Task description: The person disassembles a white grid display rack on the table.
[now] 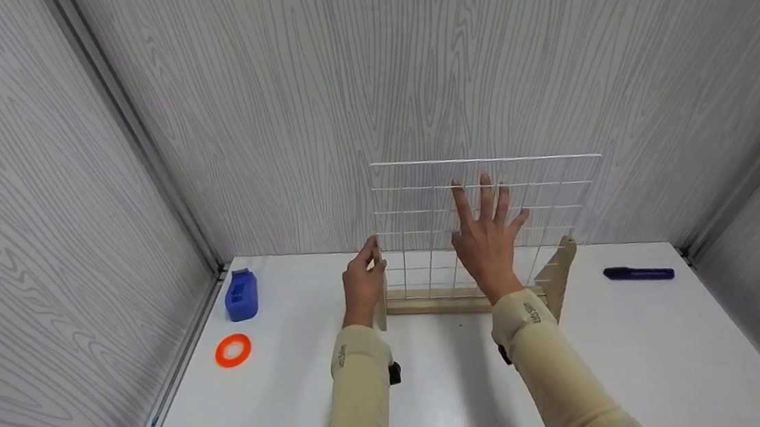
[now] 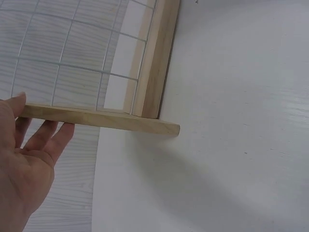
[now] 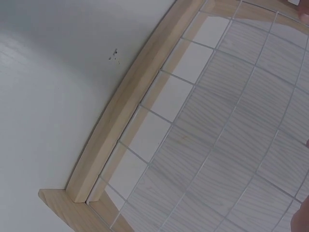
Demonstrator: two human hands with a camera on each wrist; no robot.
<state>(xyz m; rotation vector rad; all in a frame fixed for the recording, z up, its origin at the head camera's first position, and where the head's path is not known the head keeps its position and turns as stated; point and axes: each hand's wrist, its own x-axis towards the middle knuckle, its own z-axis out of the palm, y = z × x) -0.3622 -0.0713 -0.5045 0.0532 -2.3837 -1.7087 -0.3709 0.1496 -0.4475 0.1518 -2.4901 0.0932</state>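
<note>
A white wire grid panel (image 1: pixel 485 194) stands upright in a wooden base rail (image 1: pixel 429 302) at the back middle of the white table (image 1: pixel 436 387). My left hand (image 1: pixel 370 259) pinches the wooden foot (image 1: pixel 379 303) at the rail's left end. In the left wrist view the left hand (image 2: pixel 30 126) has its thumb on one face of that wooden foot (image 2: pixel 106 119) and its fingers on the other. My right hand (image 1: pixel 488 212) lies flat against the grid with straight, spread fingers. The right wrist view shows only the wooden base rail (image 3: pixel 120 108) and the wire grid panel (image 3: pixel 231 130).
A second wooden foot (image 1: pixel 558 270) ends the rail on the right. A blue block-shaped object (image 1: pixel 241 294) and an orange tape ring (image 1: pixel 233 350) lie at the table's left. A purple marker (image 1: pixel 638 274) lies at the right. Grey wood-grain walls (image 1: pixel 355 92) close the table in.
</note>
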